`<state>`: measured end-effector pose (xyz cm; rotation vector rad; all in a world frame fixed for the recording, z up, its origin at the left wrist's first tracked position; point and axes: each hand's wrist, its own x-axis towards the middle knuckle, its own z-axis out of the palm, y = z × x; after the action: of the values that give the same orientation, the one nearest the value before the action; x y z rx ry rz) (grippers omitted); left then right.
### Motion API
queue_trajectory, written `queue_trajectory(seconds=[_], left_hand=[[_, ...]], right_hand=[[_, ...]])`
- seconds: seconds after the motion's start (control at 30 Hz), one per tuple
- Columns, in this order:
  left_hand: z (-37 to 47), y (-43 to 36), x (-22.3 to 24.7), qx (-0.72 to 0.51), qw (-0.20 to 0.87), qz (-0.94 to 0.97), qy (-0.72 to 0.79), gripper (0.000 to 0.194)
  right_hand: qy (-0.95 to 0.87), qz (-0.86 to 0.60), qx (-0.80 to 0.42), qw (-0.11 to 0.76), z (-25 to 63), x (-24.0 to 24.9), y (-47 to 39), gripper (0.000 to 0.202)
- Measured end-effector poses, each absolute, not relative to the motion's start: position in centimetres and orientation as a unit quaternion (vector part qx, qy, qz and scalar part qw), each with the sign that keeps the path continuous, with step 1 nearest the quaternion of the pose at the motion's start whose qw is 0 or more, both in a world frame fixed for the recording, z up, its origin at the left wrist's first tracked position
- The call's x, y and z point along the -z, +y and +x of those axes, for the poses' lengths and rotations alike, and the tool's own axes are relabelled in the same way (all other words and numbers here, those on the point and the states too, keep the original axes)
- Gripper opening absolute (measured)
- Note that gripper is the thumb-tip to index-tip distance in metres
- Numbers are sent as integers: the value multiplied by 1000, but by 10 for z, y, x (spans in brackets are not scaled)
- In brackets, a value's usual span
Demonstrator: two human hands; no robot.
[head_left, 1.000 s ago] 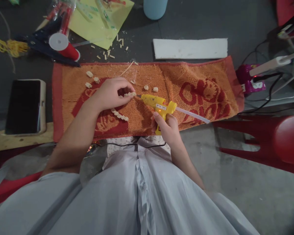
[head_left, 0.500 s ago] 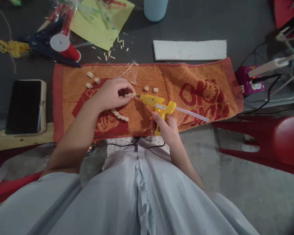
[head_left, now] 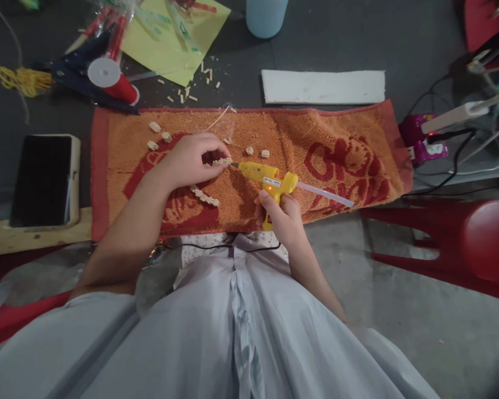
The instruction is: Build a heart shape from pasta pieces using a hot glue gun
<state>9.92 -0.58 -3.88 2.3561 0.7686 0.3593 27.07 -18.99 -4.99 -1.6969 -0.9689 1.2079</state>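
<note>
Between the thumb and fingers of my left hand (head_left: 197,158) is a short strip of small pale wooden pieces (head_left: 223,162). My right hand (head_left: 281,216) grips the handle of a yellow glue gun (head_left: 258,172), its nozzle at the strip's right end; whether they touch I cannot tell. A translucent glue stick (head_left: 326,194) sticks out of the gun's back. Just below my left hand, a second strip of wooden pieces (head_left: 205,197) lies on the orange towel (head_left: 241,208). Small wooden clusters (head_left: 265,153) rest to the right, and several more (head_left: 154,127) at the upper left.
Beyond the towel lie a white foam strip (head_left: 324,87), a red thread spool (head_left: 114,81), yellow paper (head_left: 208,27) and scattered wood bits. A phone (head_left: 44,180) is at the left. A purple power adapter (head_left: 416,138) with cables stands right, near a red chair (head_left: 441,233).
Both hands keep almost the same pose, with the nozzle still at the strip's end. The whole view has shifted very slightly.
</note>
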Motion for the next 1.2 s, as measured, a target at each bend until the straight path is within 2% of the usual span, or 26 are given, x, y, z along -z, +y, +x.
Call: queue_trajectory(seconds=[0.47, 0.6, 0.7, 0.87, 1.1, 1.2], left_hand=[[100, -7, 39, -140, 313, 891, 297, 25], [98, -7, 39, -146, 315, 894, 284, 24], [98, -6, 39, -149, 315, 893, 284, 22], [96, -5, 40, -143, 309, 900, 272, 21], [95, -4, 41, -138, 304, 904, 267, 24], [95, -5, 40, -128, 302, 905, 270, 26]], right_hand=[[-373, -665, -502, 408, 275, 43, -191, 53], [-369, -659, -487, 440, 285, 33, -195, 47], [-384, -642, -453, 485, 302, 26, -197, 40], [-438, -653, -297, 542, 339, 25, -190, 39], [-489, -761, -84, 418, 388, 29, -153, 43], [-540, -763, -77, 348, 392, 29, -133, 42]])
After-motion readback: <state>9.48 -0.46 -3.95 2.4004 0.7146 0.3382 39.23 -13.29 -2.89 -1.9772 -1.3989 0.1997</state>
